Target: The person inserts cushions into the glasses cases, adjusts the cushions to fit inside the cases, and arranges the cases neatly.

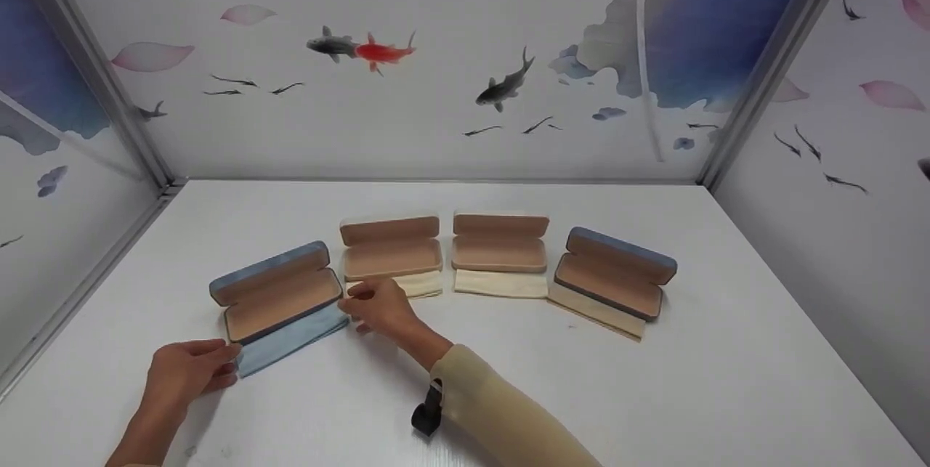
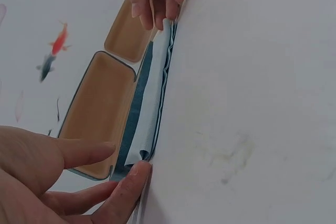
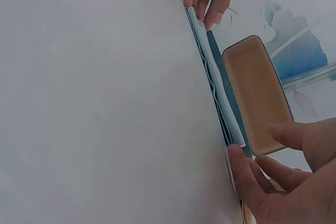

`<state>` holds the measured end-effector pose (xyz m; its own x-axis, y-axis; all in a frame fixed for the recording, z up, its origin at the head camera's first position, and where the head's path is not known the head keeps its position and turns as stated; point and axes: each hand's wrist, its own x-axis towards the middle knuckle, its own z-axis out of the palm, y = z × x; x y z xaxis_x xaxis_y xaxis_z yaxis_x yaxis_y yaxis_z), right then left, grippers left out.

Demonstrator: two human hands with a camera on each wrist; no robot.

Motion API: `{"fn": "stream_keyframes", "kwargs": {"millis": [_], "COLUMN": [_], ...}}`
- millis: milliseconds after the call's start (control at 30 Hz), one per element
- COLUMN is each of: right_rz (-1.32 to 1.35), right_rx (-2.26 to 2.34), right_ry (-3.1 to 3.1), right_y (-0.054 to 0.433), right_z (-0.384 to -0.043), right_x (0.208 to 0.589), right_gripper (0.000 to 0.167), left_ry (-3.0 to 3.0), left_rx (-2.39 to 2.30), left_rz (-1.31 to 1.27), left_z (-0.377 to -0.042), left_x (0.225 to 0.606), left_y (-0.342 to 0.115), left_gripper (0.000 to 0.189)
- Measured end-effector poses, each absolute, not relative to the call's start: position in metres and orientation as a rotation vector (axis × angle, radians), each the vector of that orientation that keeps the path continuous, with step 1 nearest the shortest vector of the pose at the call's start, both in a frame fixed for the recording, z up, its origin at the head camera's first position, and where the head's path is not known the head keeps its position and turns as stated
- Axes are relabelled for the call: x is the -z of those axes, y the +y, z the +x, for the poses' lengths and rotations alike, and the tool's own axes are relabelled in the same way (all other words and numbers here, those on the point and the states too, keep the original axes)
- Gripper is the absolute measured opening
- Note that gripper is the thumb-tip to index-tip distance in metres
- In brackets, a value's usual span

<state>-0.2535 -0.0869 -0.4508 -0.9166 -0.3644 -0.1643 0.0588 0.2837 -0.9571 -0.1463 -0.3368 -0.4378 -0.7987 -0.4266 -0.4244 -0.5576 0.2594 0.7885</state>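
A folded light-blue cloth (image 1: 290,340) lies on the table along the front of an opened blue glasses case (image 1: 280,303) with a tan lining. My left hand (image 1: 187,372) is at the cloth's left end; in the left wrist view a fingertip touches that end, with the thumb (image 2: 89,153) held apart. At the opposite end is my right hand (image 1: 385,313), also touching the cloth with a fingertip in the right wrist view, its thumb (image 3: 289,134) clear of the cloth. Several layers show along the cloth's near edge (image 3: 212,85).
Two opened cases, a middle-left case (image 1: 392,258) and a middle-right case (image 1: 499,253), stand behind cream cloths. Further right, another blue case (image 1: 610,282) has a beige cloth (image 1: 599,314) before it. Printed panels (image 1: 436,140) enclose the white table (image 1: 690,394).
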Motion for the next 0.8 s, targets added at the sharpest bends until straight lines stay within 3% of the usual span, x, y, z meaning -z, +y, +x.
{"fn": "stream_keyframes", "kwargs": {"millis": [367, 800], "right_rz": [-0.307, -0.321], "right_rx": [1.622, 1.544], "right_ry": [2.327, 2.407], "right_y": [-0.093, -0.101], "right_z": [-0.253, -0.251], "right_x": [0.453, 0.450], "right_gripper": [0.009, 0.017], "left_ry": [2.407, 2.470], "left_rx": [-1.515, -1.431], "left_rz": [-0.967, -0.961], "left_z": [-0.150, -0.153], "left_x": [0.442, 0.445], "left_y": [-0.338, -0.334], "left_gripper": [0.051, 0.046]}}
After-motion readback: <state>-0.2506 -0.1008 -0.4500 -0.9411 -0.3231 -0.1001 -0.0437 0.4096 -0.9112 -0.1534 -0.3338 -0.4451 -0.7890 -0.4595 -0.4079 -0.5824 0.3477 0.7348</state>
